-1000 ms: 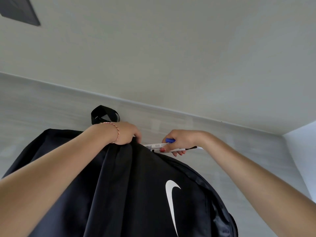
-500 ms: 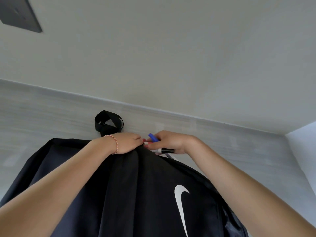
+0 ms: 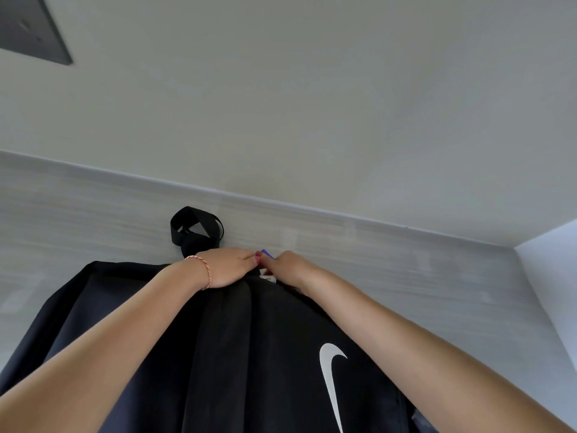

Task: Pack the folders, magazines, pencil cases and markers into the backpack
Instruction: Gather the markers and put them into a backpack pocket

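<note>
A black backpack with a white swoosh logo stands upright and fills the lower part of the head view. Its black carry loop sticks up at the top. My left hand, with a thin bracelet at the wrist, grips the fabric at the top edge. My right hand sits right beside it and holds markers. Only a blue tip and a bit of white barrel show between the two hands. The bag's opening is hidden behind the fabric.
A pale grey surface lies behind the backpack, and a plain wall rises beyond it. A dark panel hangs at the top left. A white surface shows at the right edge.
My right hand has carried the markers leftward to the bag's top next to my left hand, and most of their length has gone out of sight. The view has tilted slightly.
</note>
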